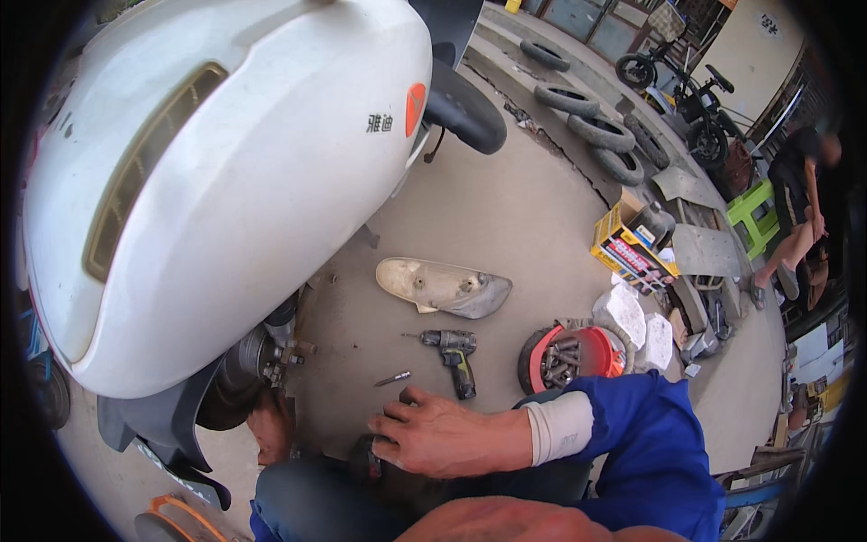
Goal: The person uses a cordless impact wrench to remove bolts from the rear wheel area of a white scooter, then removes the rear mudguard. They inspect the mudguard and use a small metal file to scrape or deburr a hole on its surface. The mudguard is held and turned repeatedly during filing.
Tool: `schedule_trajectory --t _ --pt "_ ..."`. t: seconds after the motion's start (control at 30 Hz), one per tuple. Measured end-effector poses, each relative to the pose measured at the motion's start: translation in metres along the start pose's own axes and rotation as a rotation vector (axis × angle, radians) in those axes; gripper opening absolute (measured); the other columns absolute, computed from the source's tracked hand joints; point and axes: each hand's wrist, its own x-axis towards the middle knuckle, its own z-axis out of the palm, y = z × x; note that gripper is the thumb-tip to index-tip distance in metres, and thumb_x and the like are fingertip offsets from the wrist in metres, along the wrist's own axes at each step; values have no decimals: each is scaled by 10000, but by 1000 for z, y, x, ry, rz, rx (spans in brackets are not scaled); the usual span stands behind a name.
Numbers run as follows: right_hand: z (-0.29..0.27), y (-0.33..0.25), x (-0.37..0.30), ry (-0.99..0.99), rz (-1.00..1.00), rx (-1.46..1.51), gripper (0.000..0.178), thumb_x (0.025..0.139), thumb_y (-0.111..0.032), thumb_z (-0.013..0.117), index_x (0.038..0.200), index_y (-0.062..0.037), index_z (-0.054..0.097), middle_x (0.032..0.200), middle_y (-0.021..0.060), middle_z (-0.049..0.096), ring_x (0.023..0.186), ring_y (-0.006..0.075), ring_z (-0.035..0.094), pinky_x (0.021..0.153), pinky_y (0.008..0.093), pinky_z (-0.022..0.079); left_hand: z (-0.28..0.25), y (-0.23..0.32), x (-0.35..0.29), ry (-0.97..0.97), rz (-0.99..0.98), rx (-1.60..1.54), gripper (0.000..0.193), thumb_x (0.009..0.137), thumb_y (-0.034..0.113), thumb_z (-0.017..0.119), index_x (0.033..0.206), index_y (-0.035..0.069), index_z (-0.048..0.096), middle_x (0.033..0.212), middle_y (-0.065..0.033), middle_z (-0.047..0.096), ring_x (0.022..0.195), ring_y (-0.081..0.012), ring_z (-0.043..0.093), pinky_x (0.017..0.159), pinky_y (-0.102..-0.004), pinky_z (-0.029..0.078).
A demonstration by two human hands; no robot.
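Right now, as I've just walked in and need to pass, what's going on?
A person's left hand is low by a white scooter, its grip hidden. The right hand is curled; whether it holds anything is unclear. A drill and a loose panel lie on the ground, untouched.

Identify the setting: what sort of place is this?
Likely an outdoor scooter-repair spot: a white scooter up close, several loose tyres lying about, and a cordless drill within reach.

I saw the white scooter (262, 190) on the left; low beneath its smooth body, the round metal hub (242, 358) was exposed, with fittings (295, 359) sticking out.
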Motion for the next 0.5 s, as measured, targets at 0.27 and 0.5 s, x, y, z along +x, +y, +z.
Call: schedule_trajectory --t 0.27,0.5 --pt "-46 60 -39 367 387 108 233 878 -171 717 1064 -37 674 1152 150 631 1014 293 640 867 431 508 -7 -3 -6 -158 -175 -244 296 1080 265 573 1177 15 698 876 -161 752 734 -284 732 649 -423 542" --pt "29 52 -166 891 1085 86 293 949 -159 706 1215 -42 662 1228 169 633 1063 376 657 905 451 546 -5 -15 10 -230 -147 -228 373 1122 316 476 1259 25 665 1017 -168 752 824 -294 729 712 -420 558"
